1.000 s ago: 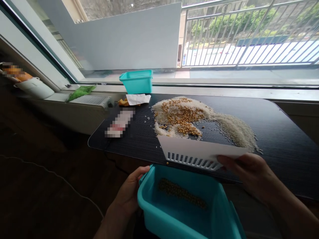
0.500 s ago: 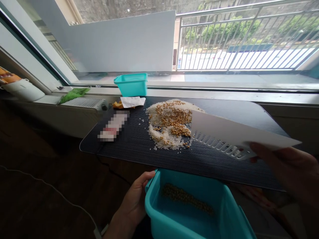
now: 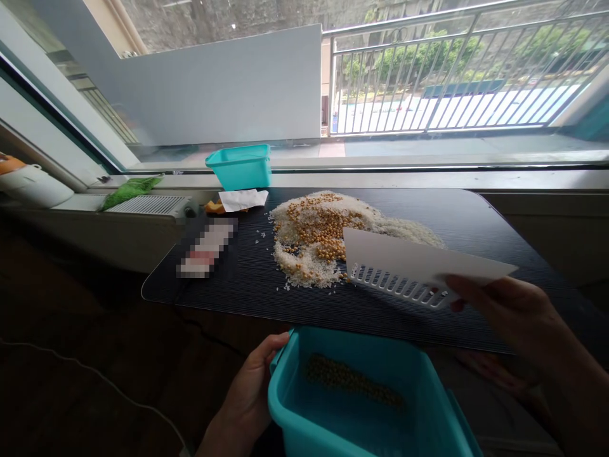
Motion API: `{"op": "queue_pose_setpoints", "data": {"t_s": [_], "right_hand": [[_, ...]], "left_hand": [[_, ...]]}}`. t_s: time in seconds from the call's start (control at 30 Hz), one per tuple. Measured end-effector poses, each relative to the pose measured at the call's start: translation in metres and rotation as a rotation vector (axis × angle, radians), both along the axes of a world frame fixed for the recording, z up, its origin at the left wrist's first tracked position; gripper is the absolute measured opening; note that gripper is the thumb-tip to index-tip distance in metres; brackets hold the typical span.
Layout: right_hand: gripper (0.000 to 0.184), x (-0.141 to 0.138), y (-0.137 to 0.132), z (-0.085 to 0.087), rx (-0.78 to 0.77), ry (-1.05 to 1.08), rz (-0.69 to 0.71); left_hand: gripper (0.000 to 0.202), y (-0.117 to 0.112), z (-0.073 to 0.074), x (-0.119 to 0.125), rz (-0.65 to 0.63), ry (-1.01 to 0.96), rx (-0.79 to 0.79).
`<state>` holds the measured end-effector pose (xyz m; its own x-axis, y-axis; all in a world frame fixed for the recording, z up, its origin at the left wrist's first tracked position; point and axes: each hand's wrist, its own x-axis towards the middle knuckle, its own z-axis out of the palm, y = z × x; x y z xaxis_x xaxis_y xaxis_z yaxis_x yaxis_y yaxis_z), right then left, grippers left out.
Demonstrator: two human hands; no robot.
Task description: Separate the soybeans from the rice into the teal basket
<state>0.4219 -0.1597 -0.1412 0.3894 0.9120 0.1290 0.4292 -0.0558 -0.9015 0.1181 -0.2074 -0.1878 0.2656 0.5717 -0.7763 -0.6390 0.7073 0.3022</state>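
My left hand (image 3: 247, 384) is closed on the left rim of a teal plastic bin (image 3: 285, 409), which is below the table's near edge. A strip of small brownish-green beans (image 3: 349, 379) lies on the bin's floor. In my right hand (image 3: 509, 311) is a white slotted plastic panel (image 3: 404, 252), pinched near its right end and tilted over the table. The panel's left end is at the near right side of a heap of white rice (image 3: 309, 274) mixed with yellow soybeans (image 3: 316, 222). Part of the heap is hidden behind the panel.
The dark table (image 3: 228, 285) stands against a window sill. A second teal bin (image 3: 242, 168), a white paper (image 3: 243, 200) and a blurred-out item (image 3: 207, 249) are at its left. A green cloth (image 3: 130, 192) lies on a radiator (image 3: 152, 204). A white cable (image 3: 95, 374) runs below.
The right hand has brought the panel left and slightly lower, so more pale rice shows behind it. My left hand keeps its hold on the bin. The view has shifted slightly.
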Motion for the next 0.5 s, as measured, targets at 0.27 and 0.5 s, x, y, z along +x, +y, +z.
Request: {"op": "queue_pose_setpoints", "data": {"t_s": [0.27,0.5], "right_hand": [[0.039,-0.005,0.002,0.008,-0.017,0.028,-0.025],[0.036,-0.013,0.011,0.008,-0.029,0.056,0.000]], "left_hand": [[0.020,-0.001,-0.001,0.000,0.013,-0.018,0.002],[0.020,0.001,0.001,0.000,0.002,0.014,-0.005]]}}
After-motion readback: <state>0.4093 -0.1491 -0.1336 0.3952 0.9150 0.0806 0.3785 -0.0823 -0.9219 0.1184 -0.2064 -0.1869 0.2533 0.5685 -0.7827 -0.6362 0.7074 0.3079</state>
